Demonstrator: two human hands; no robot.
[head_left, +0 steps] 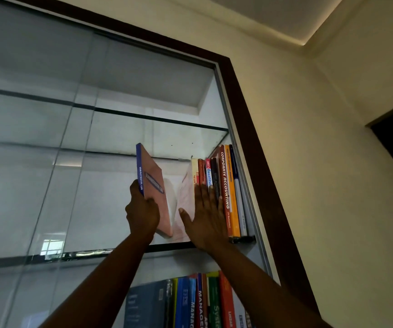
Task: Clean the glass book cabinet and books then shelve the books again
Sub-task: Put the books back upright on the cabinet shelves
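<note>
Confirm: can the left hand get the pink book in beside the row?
Probably yes. The left hand grips the pink book just left of the row; nothing shows between them on the glass shelf, and the right hand presses flat on the row's spines.

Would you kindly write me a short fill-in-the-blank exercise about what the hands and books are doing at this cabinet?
1. The left hand grips a pink book whose blue spine reads "Administrative ____".
2. The right hand presses flat against the row of books, which stands at the shelf's ____ end.
3. The tall red book in that row reads "Corporate ____".

Missing words: Law; right; Accounting.
</note>
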